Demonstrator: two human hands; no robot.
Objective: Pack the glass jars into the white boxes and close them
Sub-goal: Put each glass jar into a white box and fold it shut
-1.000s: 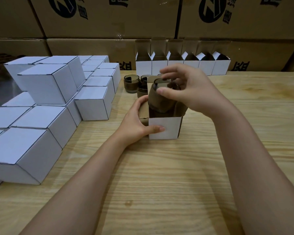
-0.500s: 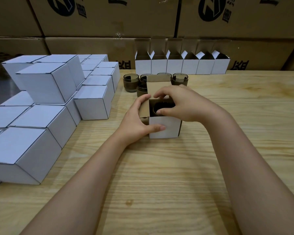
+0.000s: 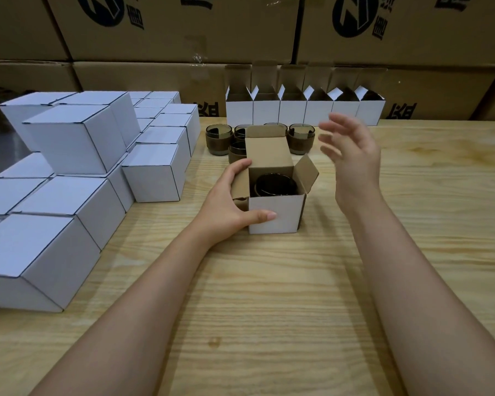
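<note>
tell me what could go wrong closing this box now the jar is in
1. The side flap of the open box juts outward; folding the lid flap down first could leave it caught outside.
2. The right hand hovers open close to the loose jars just behind the box; reaching for the lid might knock one over.
3. Only the left hand grips the box, so a hard push could slide it.

Both bare forearms reach in from the near edge. The left hand [image 3: 226, 204] grips the left side of the white box [image 3: 289, 221], thumb across its front, fingers curled at the flap. The right hand [image 3: 353, 158] hovers raised to the right, fingers spread and loosely bent.
</note>
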